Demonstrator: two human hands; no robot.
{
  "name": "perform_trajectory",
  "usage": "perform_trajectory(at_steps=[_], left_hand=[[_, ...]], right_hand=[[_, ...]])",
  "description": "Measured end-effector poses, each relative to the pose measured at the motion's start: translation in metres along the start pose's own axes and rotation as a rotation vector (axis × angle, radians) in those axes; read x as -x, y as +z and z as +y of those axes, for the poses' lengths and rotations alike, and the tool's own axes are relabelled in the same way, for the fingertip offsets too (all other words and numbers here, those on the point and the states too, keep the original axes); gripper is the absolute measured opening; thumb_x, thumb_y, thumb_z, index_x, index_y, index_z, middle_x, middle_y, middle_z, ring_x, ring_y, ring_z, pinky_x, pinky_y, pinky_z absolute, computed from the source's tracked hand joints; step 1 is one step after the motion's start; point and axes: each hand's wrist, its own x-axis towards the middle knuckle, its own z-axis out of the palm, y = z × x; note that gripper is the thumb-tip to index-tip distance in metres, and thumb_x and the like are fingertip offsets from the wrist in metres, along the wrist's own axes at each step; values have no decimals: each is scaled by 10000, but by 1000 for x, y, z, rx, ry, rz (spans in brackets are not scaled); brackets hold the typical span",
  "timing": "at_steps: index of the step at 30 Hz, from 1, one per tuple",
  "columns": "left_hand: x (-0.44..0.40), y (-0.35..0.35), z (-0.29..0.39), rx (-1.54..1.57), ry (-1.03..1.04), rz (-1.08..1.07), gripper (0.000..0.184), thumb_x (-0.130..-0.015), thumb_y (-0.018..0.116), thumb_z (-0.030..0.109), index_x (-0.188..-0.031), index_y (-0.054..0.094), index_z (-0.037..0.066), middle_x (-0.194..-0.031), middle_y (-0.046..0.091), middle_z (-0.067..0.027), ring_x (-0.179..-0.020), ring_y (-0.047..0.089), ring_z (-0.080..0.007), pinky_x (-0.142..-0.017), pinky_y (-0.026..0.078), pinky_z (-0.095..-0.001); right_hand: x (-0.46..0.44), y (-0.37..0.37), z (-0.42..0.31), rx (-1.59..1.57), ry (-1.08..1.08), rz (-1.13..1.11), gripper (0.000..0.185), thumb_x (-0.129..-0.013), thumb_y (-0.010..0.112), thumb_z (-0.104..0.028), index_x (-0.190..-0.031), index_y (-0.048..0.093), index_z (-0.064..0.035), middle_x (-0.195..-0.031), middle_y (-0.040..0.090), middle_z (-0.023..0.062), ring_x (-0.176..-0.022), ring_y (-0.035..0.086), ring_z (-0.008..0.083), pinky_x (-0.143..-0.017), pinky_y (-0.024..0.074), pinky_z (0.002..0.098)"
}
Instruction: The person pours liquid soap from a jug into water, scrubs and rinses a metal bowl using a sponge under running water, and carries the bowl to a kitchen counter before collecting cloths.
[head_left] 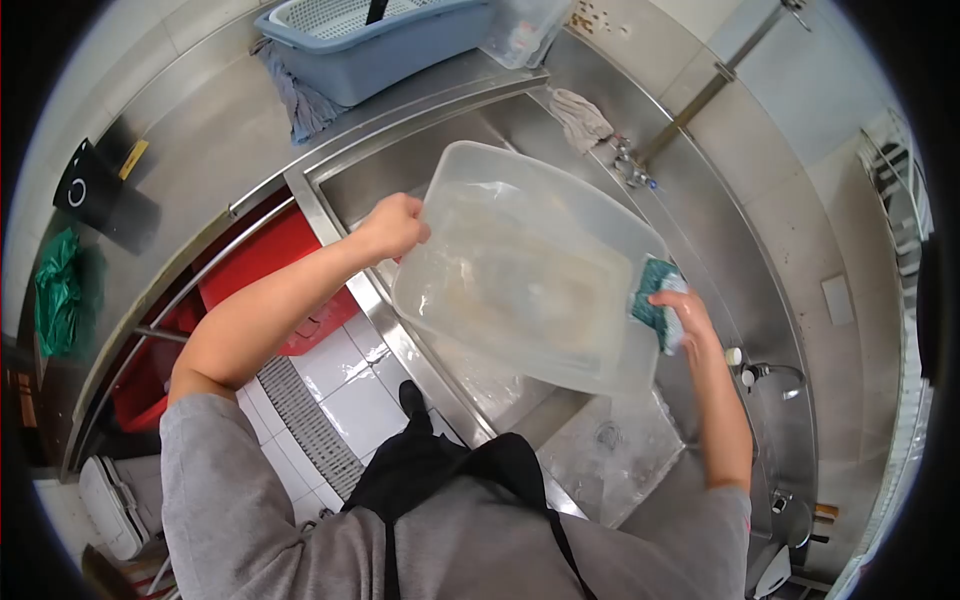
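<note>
A large translucent plastic tub (520,270) is tilted over the steel sink (380,180), its open inside facing me. My left hand (396,228) grips the tub's left edge with fingers curled round the rim. At the tub's right edge, my right hand (682,316) is closed on a green scouring cloth (654,290) pressed against the plastic. Some whitish material also shows beneath that hand. Below the tub, water and a drain (607,433) are visible in the near part of the sink.
A blue-grey basin (380,60) stands at the back left beside a grey rag (300,100). A beige cloth (580,118) lies near the tap (632,165). Red bins (270,270) are under the left counter. A second tap (775,375) is at right.
</note>
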Motion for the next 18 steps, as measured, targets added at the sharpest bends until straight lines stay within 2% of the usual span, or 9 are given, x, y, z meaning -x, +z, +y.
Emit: perform_trajectory(at_steps=[2,6,8,10,11,14,17,18], left_hand=[[-38,-18,-41,-98,-10,52,186,-623,534,70,-738,590,-66,-589,565,-167,-531,590,-247,-476,480,-346],[-94,-48,-101,-383,69,104,200,-599,526,125,-678,604,-40,-591,572,-214,-590,610,-296,-585,502,-373],[-116,-58,-131,-396,17,96,202,-596,521,152,-655,623,-13,-606,583,-199,-619,611,-304,-640,499,-377],[-139,-58,-161,-527,46,147,201,-603,514,150,-639,623,-15,-614,589,-190,-618,611,-307,-634,501,-374],[-148,-55,-171,-696,37,98,202,-607,508,146,-634,623,-18,-625,592,-193,-627,612,-310,-643,504,-369],[-147,-49,-152,-465,-205,-38,174,-631,483,58,-599,605,-63,-577,603,-158,-504,618,-234,-543,520,-319],[-158,-40,-171,-563,-290,-223,159,-641,478,31,-604,608,-54,-556,599,-143,-491,613,-234,-506,519,-319],[-162,-44,-171,-515,-337,-335,170,-655,475,36,-676,621,-49,-626,613,-172,-517,620,-238,-490,514,-309]], right_hand=[[-48,33,0,-63,30,-53,333,-592,604,16,-920,549,16,-783,586,86,-666,582,198,-623,482,297],[-145,79,17,36,26,-48,343,-570,625,31,-906,561,8,-796,591,93,-683,587,201,-618,487,317],[-195,102,32,70,-8,-47,339,-555,638,32,-886,571,5,-805,596,93,-703,586,201,-629,483,334],[-226,126,42,64,-2,-20,350,-538,644,29,-881,575,5,-808,598,93,-710,579,206,-641,473,339],[-239,136,46,70,12,13,364,-529,644,26,-886,574,6,-807,598,94,-711,577,211,-645,467,340],[-265,148,65,94,18,60,350,-525,644,-3,-870,582,-6,-792,595,88,-714,582,221,-679,472,332],[-294,141,68,217,-30,70,377,-512,655,-21,-881,586,5,-814,604,98,-725,582,215,-698,467,333],[-301,141,64,317,-47,58,352,-509,674,-67,-847,592,-9,-835,611,136,-769,586,242,-721,462,339]])
